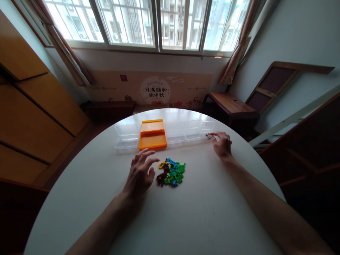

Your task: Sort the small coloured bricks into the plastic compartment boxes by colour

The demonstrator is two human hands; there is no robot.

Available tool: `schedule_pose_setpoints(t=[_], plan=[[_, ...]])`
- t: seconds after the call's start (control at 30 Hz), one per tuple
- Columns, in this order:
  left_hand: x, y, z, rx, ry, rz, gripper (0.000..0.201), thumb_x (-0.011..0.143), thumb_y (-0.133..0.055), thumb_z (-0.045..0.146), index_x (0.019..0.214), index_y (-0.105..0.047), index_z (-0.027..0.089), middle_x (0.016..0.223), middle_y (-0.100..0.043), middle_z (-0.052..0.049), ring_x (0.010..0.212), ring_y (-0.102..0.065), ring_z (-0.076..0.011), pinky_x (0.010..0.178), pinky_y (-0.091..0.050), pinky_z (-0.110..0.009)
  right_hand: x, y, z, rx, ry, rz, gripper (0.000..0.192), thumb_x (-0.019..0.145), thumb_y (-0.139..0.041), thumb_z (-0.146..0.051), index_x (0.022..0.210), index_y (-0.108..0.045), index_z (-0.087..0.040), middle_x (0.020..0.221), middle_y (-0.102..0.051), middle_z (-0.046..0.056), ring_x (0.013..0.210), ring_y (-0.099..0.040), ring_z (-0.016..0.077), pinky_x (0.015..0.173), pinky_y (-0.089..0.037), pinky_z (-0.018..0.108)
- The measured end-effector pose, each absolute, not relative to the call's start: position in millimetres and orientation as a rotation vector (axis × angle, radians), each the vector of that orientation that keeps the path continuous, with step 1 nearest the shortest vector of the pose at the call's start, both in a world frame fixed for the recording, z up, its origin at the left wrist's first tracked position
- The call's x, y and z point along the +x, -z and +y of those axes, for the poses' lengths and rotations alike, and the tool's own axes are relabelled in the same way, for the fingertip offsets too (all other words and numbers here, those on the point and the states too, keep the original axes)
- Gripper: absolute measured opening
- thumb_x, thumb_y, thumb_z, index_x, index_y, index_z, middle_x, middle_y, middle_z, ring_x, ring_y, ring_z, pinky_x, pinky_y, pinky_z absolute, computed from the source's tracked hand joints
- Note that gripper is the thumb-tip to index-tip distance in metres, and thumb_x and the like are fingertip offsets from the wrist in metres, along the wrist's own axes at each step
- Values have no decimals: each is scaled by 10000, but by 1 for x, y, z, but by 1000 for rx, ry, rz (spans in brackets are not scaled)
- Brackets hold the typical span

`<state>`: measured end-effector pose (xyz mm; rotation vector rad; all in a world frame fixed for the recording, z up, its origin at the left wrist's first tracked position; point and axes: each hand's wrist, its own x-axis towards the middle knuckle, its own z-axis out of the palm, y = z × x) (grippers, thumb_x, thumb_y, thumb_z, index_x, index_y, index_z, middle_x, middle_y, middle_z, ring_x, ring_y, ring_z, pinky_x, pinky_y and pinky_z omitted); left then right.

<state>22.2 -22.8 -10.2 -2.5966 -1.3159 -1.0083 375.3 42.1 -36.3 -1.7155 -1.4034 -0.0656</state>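
Observation:
My left hand (pixel 140 171) hovers over the table, fingers curved and apart, with nothing in it. Just right of its fingertips lies a loose pile of small plastic building bricks (pixel 174 171) in green, blue, brown and yellow. My right hand (pixel 222 144) is at the right end of a row of boxes, thumb and index finger at the edge of a small clear plastic box (pixel 208 136) with a few dark and pale bits in it. The other fingers are curled and partly hidden.
Left of the small box stand open clear boxes (pixel 176 137), an orange box (pixel 152 142) with its lid open, and another clear box (pixel 126 143). All are on a round white table (pixel 186 219). Beyond are a wooden stool (pixel 231 102), a window and cabinets.

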Motion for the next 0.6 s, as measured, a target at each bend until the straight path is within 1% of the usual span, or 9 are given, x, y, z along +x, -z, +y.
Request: schedule_pose_setpoints(t=[0.07,0.13,0.3,0.43,0.53,0.6], plan=[[21,10,-23,-2608,988,-1349,367,753,-447,4,979,-636,222,1233,-569,-76,1248,-443,-288,985,-416,-512,367,36,35,-1668,56,-1456,207,827,-522,-270,896,-707,-208,1052,-662,95,998,-532,285,905,-367,467],[20,11,-23,-2612,965,-1373,378,744,-444,0,960,-652,229,1239,-566,-74,1252,-434,-294,975,-419,-520,358,34,29,-1612,42,-1514,198,843,-522,-268,886,-706,-209,1056,-665,90,1000,-541,277,908,-371,455],[15,11,-22,-2734,891,-1363,234,773,-520,97,904,-659,232,1234,-570,-75,1243,-425,-303,968,-412,-540,334,28,14,-1508,19,-1640,181,868,-530,-275,879,-701,-215,1037,-671,78,1008,-549,264,901,-377,430],[8,6,-22,-2974,741,-1213,238,714,-543,87,870,-638,240,1256,-565,-39,1255,-411,-278,1015,-375,-520,320,27,5,-1477,20,-1714,173,879,-534,-279,880,-699,-229,1041,-668,59,1015,-550,256,901,-353,423],[6,2,-23,-3030,673,-1176,171,739,-576,140,866,-627,242,1266,-557,-39,1249,-407,-285,1012,-366,-524,316,29,2,-1444,16,-1755,154,878,-547,-266,880,-697,-232,1048,-666,49,1030,-547,249,919,-333,422],[7,1,-24,-3050,661,-1158,147,760,-589,158,874,-626,242,1238,-569,-42,1227,-425,-276,1002,-377,-504,315,29,2,-1429,14,-1766,150,879,-548,-258,878,-696,-232,1042,-667,46,1026,-548,246,925,-328,421]])
